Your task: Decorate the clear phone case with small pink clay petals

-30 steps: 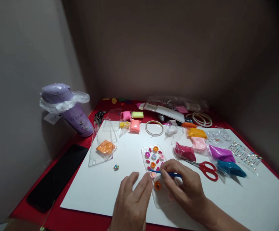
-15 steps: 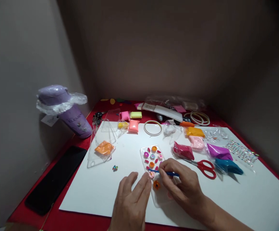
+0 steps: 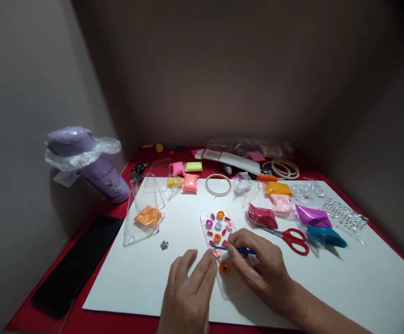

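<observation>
A clear phone case (image 3: 229,291) lies on the white board, dotted with small clay flowers and dark pink petal-like pieces. My right hand (image 3: 259,266) grips a thin blue modelling tool (image 3: 245,251) like a pen, covering part of the case. The tool's tip points left, just above a pale pink flower (image 3: 217,253) at the case's left side. Fingers stretched out, my left hand (image 3: 191,287) rests beside the case, its fingertips at the left edge near that flower. An orange flower (image 3: 224,267) with a dark centre sits on the case between the hands.
Red-handled scissors (image 3: 295,241) and several bagged clay packs, including a dark red one (image 3: 262,216), lie to the right. Left are spare clear cases (image 3: 132,239), an orange packet (image 3: 148,216), a gem cluster (image 3: 164,245), a black phone (image 3: 78,264) and a purple tumbler (image 3: 106,178).
The view has shifted slightly, so the things on the table appear a little further left. Both hands and the blue tool keep nearly the same pose over the case.
</observation>
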Available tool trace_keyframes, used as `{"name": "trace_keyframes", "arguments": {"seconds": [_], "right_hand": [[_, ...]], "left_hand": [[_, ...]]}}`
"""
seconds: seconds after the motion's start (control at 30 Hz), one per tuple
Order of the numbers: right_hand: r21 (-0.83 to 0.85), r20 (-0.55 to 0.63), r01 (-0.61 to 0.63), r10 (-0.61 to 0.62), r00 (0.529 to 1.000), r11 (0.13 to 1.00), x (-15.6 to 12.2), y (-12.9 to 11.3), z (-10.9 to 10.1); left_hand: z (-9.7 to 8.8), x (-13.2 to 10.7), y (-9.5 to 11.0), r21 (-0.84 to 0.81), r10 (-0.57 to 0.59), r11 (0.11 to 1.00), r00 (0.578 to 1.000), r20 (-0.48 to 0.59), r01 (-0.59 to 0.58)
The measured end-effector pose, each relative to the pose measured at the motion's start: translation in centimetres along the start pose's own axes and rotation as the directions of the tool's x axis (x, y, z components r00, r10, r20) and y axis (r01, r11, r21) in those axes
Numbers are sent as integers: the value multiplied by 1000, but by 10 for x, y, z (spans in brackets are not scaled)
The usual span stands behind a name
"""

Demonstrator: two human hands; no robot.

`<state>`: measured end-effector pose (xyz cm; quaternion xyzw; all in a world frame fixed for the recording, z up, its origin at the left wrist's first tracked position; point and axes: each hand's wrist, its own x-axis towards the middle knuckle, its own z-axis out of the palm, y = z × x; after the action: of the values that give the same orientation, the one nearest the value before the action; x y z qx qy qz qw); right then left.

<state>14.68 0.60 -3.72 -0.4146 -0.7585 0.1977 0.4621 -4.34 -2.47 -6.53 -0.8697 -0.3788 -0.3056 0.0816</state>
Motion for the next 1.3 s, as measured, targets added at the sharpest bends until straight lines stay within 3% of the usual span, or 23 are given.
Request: {"name": "trace_keyframes", "arguments": {"seconds": [0.97,1.13,1.3], "right_hand": [[39,-15,1,-1,1000,999,-1,-1,1],[143,-150,-38,59,987,989,-2,-1,-1],[200,-328,-10,76,942,980,-6,7,-6]], "left_hand": [[0,0,-2,8,14,1000,1000,11,-15],[-3,1,-1,-47,-17,999,1000,-10,17],[-11,7,5,-265,-74,963,992,-100,45]]}}
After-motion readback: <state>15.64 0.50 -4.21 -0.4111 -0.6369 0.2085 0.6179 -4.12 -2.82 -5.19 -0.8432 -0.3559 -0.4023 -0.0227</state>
